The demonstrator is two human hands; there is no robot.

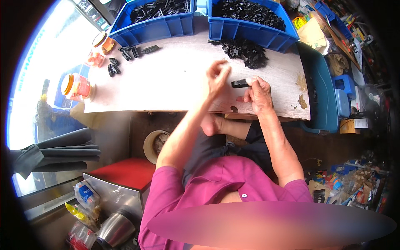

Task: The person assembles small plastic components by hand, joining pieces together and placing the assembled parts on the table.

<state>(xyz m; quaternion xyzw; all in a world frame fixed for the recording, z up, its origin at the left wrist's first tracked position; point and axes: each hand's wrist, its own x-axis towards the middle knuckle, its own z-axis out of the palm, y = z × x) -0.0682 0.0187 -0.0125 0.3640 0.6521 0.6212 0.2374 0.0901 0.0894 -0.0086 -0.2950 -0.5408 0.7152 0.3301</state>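
Note:
Between the thumb and fingers of my right hand (261, 93) is a small black plastic part (239, 83), held just above the table near its front edge. My left hand (216, 79) hovers to the left of it, slightly blurred, with its fingers curled and drawn together. Whether a small piece sits in those fingertips cannot be made out. Beyond both hands a heap of small black plastic pieces (246, 53) lies on the pale wooden table (154, 83). Several larger black parts (129, 52) lie at the far left, with a few more black parts (113, 66) nearer.
At the back stand two blue bins, a left bin (154, 30) and a right bin (254, 35), filled with black parts. Jars with orange lids (77, 86) line the table's left side. A teal tub (321, 100) stands off the right edge. A bucket (151, 146) is below.

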